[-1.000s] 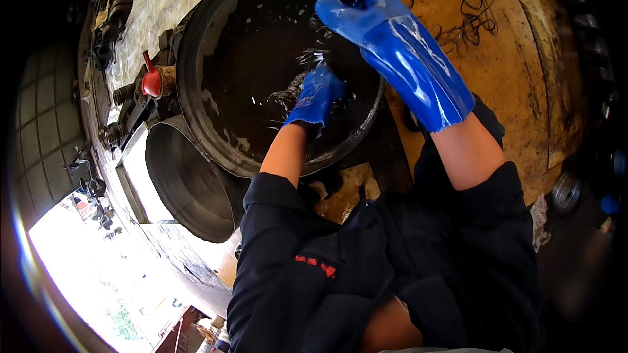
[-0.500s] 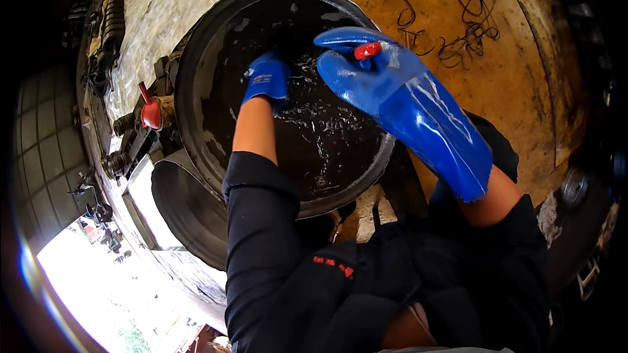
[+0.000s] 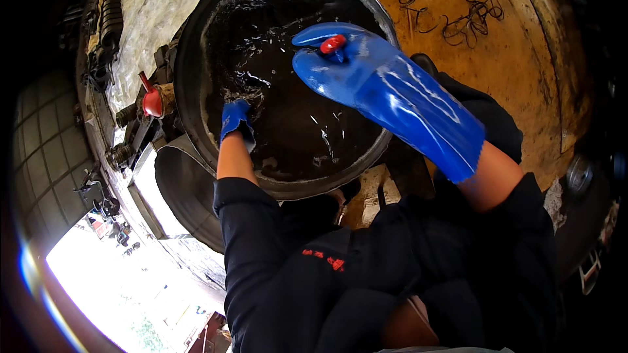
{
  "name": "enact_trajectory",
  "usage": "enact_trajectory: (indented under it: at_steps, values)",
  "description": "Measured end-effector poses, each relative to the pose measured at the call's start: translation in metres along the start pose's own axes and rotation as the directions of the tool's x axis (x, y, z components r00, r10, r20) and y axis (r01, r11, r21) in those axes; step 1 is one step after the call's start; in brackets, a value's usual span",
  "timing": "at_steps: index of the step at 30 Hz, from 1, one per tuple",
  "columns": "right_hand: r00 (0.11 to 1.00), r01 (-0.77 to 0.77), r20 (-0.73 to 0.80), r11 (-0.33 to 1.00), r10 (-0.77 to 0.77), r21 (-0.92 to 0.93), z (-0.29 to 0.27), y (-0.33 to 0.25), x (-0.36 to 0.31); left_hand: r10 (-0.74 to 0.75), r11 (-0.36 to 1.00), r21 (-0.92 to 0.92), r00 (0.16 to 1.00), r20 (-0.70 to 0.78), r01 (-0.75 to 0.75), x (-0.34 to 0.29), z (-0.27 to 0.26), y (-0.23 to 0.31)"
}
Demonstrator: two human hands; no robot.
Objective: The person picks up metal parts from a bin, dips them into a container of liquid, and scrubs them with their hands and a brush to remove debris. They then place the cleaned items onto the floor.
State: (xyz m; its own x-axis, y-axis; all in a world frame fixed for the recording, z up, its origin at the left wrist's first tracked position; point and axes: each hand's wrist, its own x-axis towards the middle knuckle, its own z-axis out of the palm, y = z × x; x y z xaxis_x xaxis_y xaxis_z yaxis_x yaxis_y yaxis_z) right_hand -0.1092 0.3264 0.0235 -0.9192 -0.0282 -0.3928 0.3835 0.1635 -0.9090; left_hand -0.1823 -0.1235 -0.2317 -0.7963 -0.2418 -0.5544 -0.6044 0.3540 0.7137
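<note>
Before me stands a large round dark tub [image 3: 191, 85] of dark liquid [image 3: 294, 137], its surface rippled and glinting. My left hand [image 3: 236, 116], in a short blue glove, is dipped in the liquid near the tub's left wall. Its fingers are hidden under the surface. Above the tub's right part is my right hand [image 3: 356, 65], in a long wet blue rubber glove. It is closed round a thing with a red handle end [image 3: 332, 44], which sticks up between thumb and fingers; the rest of that thing is hidden.
Left of the tub, a red funnel-shaped part [image 3: 152, 101] sits on a pipe fitting. A second dark round vessel [image 3: 186, 189] stands at the lower left. Thin tangled wire [image 3: 481, 16] lies on the yellowish-brown floor [image 3: 523, 72] to the right.
My left hand has moved toward me and left through the liquid, stirring ripples. My right hand has shifted slightly left, still holding the red-handled thing. The tub sits higher in view.
</note>
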Motion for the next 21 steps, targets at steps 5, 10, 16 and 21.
enact_trajectory:
  at_steps: [5,10,16,21]
  values:
    - [0.995,0.004,0.1,0.997,0.003,-0.071,0.028,-0.034,0.006,-0.026,0.795,0.603,0.988,0.154,-0.073,-0.06,0.008,0.028]
    - [0.985,-0.097,0.125,0.977,0.122,-0.192,0.024,-0.021,0.024,-0.011,0.766,0.631,0.979,0.203,-0.122,-0.136,0.098,0.07]
    - [0.982,-0.027,0.182,0.995,0.045,-0.101,0.006,-0.041,-0.007,0.247,0.757,0.513,0.903,0.351,-0.406,-0.205,0.092,0.039]
    - [0.966,0.076,0.255,0.986,-0.036,-0.149,0.006,-0.033,-0.004,-0.209,0.815,-0.465,0.923,0.323,0.347,-0.245,0.097,0.098]
